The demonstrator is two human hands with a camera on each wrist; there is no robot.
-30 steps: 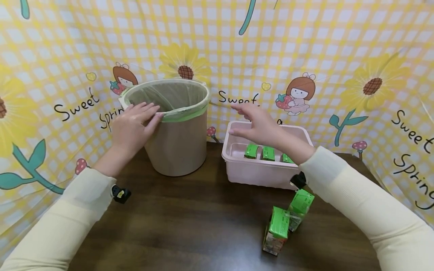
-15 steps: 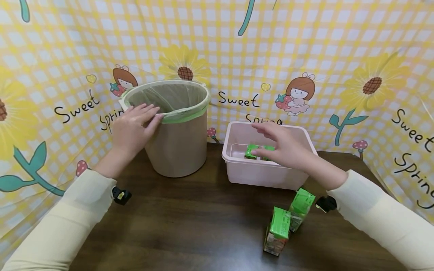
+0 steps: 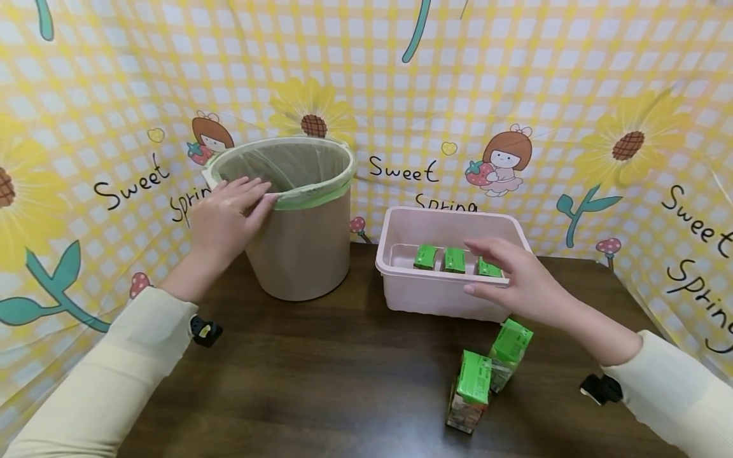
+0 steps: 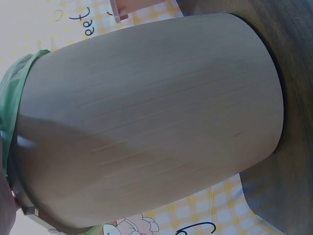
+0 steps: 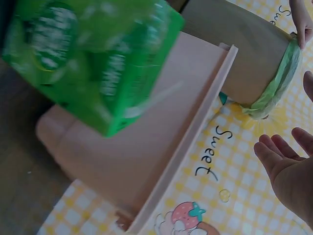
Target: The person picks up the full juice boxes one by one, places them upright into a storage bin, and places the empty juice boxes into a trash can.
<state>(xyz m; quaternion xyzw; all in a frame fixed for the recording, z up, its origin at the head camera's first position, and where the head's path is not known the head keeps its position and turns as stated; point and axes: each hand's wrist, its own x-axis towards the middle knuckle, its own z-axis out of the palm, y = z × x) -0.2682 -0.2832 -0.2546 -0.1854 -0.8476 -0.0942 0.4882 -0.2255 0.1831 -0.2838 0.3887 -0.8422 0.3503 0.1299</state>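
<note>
My left hand [image 3: 226, 213] holds the near-left rim of a tall beige trash can [image 3: 303, 254], its fingers over the edge of the green liner bag [image 3: 312, 196]. The can stands upright and fills most of the left wrist view. My right hand [image 3: 518, 280] hangs with spread, slightly bent fingers over the near-right side of a pink plastic bin [image 3: 435, 292], holding nothing. Inside that bin are several green-topped drink cartons [image 3: 455, 259]. Below the right hand, two more cartons stand on the table, a front one [image 3: 471, 388] and one behind [image 3: 509, 353]; a green carton [image 5: 98, 58] looms close in the right wrist view.
The dark wooden table [image 3: 321, 381] carries everything. A yellow checked cloth [image 3: 401, 95] with flower and cartoon prints hangs close behind and along both sides.
My right hand has moved right and down toward me, from above the pink bin's left part to its near-right edge. The left hand stays on the trash can's rim.
</note>
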